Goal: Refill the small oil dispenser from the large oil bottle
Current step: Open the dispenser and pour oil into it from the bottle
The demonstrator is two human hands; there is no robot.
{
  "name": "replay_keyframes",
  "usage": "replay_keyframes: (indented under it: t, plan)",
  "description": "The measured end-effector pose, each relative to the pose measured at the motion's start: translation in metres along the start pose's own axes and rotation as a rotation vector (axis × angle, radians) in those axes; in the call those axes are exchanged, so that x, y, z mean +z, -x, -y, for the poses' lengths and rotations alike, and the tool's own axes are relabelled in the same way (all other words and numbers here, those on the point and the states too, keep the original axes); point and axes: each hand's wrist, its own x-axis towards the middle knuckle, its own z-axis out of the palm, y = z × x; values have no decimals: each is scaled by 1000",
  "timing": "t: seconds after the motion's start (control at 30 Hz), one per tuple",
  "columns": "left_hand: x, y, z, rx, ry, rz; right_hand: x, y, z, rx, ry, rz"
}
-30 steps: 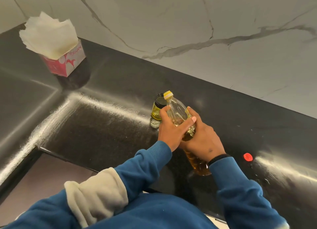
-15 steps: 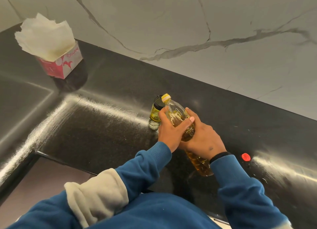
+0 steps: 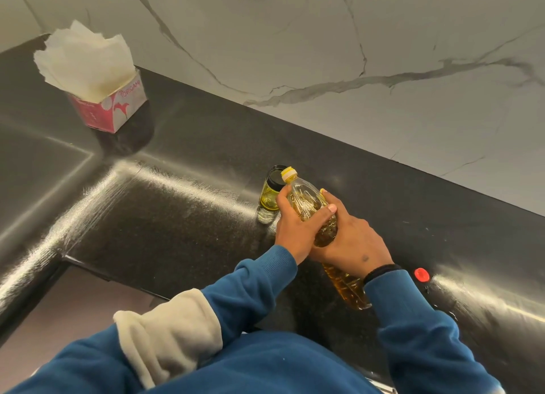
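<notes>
The large clear oil bottle (image 3: 306, 202), full of amber oil, is tilted with its yellow neck over the black rim of the small glass oil dispenser (image 3: 269, 197). The dispenser stands upright on the black counter (image 3: 177, 216) and holds some yellow-green oil. My left hand (image 3: 295, 228) grips the bottle's upper part from the left. My right hand (image 3: 351, 243) grips its middle from the right. The bottle's base points back toward me. Whether oil is flowing I cannot tell.
A red bottle cap (image 3: 421, 274) lies on the counter right of my right wrist. A pink-and-white tissue box (image 3: 109, 107) stands at the far left. A marble wall (image 3: 354, 39) runs behind the counter; the counter's front edge is near my left sleeve.
Both hands and the bottle have kept their grip and tilt over the dispenser. Only the camera view has shifted slightly.
</notes>
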Motion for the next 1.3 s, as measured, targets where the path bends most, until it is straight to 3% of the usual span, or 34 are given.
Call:
replay_keyframes:
  t: [1.3]
  plan:
    - [10, -1, -5, -84, 65, -37, -13, -7, -1, 18, 85, 76]
